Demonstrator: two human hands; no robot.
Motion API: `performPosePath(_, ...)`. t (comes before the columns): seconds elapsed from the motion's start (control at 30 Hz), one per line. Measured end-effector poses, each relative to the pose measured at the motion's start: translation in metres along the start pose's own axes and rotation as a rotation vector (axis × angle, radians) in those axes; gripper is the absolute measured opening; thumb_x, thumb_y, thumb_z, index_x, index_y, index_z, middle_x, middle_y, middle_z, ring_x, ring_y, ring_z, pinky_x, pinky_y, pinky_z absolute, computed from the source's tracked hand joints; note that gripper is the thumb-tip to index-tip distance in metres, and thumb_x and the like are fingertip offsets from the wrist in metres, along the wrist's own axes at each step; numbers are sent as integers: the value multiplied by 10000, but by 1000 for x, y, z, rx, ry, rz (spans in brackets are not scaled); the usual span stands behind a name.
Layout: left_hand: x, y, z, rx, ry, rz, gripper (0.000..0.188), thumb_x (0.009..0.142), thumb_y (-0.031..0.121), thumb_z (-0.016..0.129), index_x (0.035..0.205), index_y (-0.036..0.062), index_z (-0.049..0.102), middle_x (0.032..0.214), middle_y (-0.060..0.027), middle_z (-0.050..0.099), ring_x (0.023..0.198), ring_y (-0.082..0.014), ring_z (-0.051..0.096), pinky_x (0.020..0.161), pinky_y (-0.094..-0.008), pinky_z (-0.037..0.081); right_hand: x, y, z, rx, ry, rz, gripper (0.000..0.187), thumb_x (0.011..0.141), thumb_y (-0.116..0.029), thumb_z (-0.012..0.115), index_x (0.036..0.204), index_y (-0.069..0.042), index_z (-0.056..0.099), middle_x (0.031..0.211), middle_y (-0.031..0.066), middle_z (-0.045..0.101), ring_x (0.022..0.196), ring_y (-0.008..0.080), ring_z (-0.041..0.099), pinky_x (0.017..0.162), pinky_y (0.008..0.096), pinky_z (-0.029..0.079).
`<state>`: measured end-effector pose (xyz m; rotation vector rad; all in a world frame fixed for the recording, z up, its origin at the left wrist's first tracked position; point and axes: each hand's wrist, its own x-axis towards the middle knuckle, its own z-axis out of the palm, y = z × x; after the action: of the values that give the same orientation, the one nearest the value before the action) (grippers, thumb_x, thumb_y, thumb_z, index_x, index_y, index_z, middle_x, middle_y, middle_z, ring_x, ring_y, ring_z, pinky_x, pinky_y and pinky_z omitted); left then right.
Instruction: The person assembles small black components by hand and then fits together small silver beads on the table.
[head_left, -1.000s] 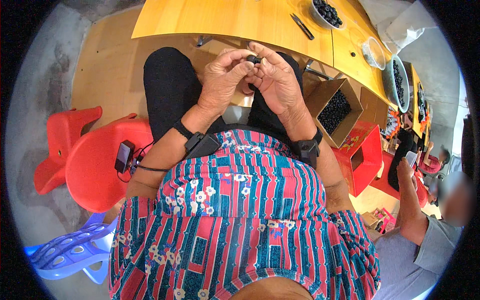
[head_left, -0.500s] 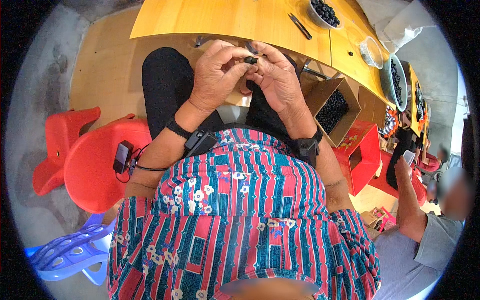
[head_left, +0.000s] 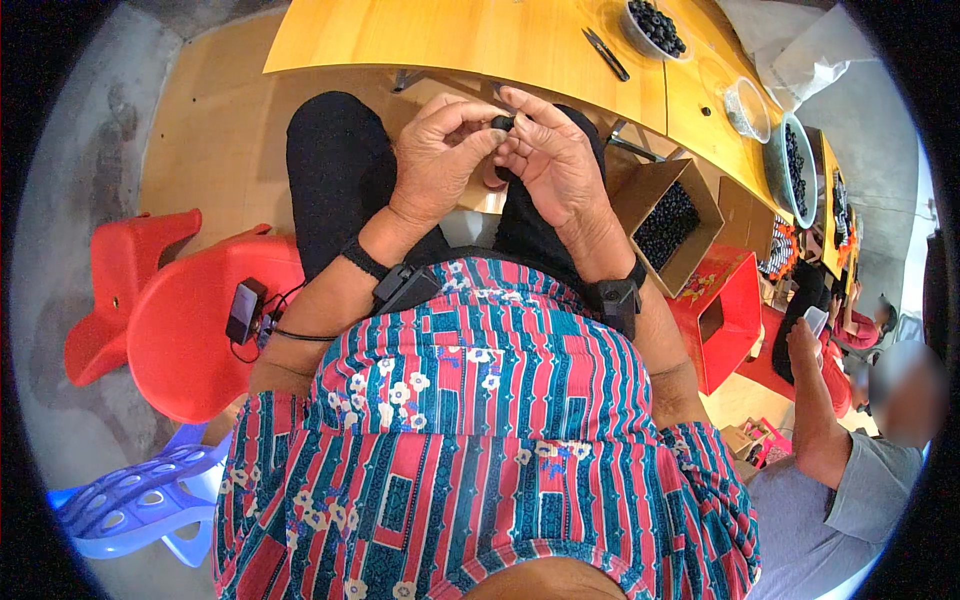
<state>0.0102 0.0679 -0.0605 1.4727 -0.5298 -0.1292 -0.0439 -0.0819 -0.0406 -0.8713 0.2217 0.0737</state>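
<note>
My left hand (head_left: 437, 160) is closed, pinching a small black rounded piece (head_left: 502, 123) between thumb and fingertips above my lap. From the other side my right hand (head_left: 556, 165) grips the same piece, its fingers bent around it. The fingertips hide much of the piece, and its exact kind is too small to make out. On the yellow table (head_left: 450, 40) beyond lie dark snips (head_left: 606, 55). Beside them a clear bowl (head_left: 655, 32) holds several black ring-like pieces. A loose black piece (head_left: 706, 111) rests near an empty-looking clear container (head_left: 747, 110).
To my right stand a cardboard box (head_left: 625, 195) of small black parts and a red box (head_left: 735, 330). A pale green basin (head_left: 778, 165) holds more parts. Red chairs (head_left: 190, 340) and a blue stool (head_left: 140, 510) are at left. A co-worker (head_left: 825, 420) sits at right.
The fingers have shifted slightly around the black piece, which stays between both hands. The view has shifted a little. The co-worker's arm has moved slightly.
</note>
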Motion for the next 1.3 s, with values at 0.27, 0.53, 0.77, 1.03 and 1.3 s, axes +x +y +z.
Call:
performPosePath(0.27, 0, -1, 3, -3, 24, -33, 162, 790, -19, 676, 952, -9, 674, 856, -33, 583, 760, -87, 592, 666, -216, 501, 0, 9, 9, 0, 140, -94, 322, 878, -69, 597, 1184, 24, 555, 960, 68, 633, 763, 143, 610, 721, 288, 546)
performPosePath(0.53, -2, -4, 0, -57, 29, -68, 156, 791, -11, 675, 946, -6, 682, 810, -26, 583, 729, -82, 583, 636, -214, 487, 2, 21, 6, 133, 154, -77, 223, 857, -47, 622, 1069, 19, 604, 927, 83, 637, 778, 171, 617, 699, 300, 531)
performPosePath(0.77, -2, -4, -1, 16, -52, -30, 207, 808, 7, 675, 1014, 21, 676, 829, -14, 561, 751, -80, 573, 644, -212, 488, 0, 21, 7, 88, 189, -174, 254, 808, 4, 636, 1060, 17, 614, 900, 58, 628, 788, 133, 601, 702, 265, 506)
performPosePath(1.03, -5, 1, -5, -532, -294, -169, 534, 848, 148, 697, 1314, 9, 475, 936, -15, 556, 808, -81, 569, 719, -223, 531, -7, 10, 15, -568, 137, -501, 375, 758, 56, 678, 1125, 5, 620, 883, 34, 648, 754, 80, 601, 645, 196, 494)
performPosePath(1.3, -7, 10, -2, -336, -341, -161, 483, 929, 283, 598, 1292, -13, 479, 957, -13, 552, 829, -77, 546, 714, -208, 491, -11, 2, 16, -945, 129, -698, 291, 693, -31, 709, 980, -71, 685, 807, 41, 656, 654, 99, 596, 582, 227, 478)
